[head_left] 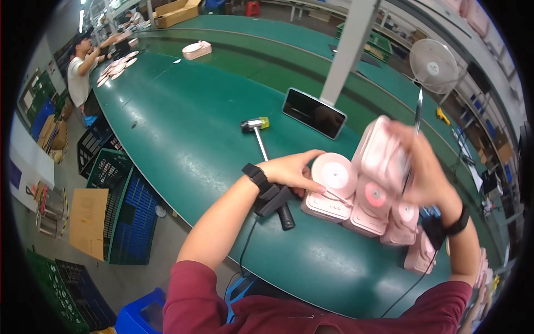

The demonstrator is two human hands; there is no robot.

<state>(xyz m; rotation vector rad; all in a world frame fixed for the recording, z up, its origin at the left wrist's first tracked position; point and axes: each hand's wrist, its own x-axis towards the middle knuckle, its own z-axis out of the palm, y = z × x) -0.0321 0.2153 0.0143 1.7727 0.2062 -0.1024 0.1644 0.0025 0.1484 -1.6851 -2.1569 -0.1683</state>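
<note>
My left hand (pixel 292 171) is closed on the left edge of a pink turntable-shaped device (pixel 328 209), its thumb by the round pale disc on top. My right hand (pixel 428 167), partly smeared by motion, grips a raised pink device (pixel 378 150) above the others. A thin tool with a pointed silver tip (pixel 420 103) sticks up from that same hand; its lower part is hidden. Under and beside the raised piece, more pink devices (pixel 370 214) stand in a row running right. Left of my left hand lies a mallet (pixel 261 142) with a black and yellow head.
A dark-screened phone (pixel 314 113) leans by a grey post (pixel 347 50). Another pink device (pixel 196 50) and a group of pink parts (pixel 117 69) lie farther along the green table (pixel 172 128), near another person (pixel 80 69). Plastic crates (pixel 119 206) stand on the floor at left.
</note>
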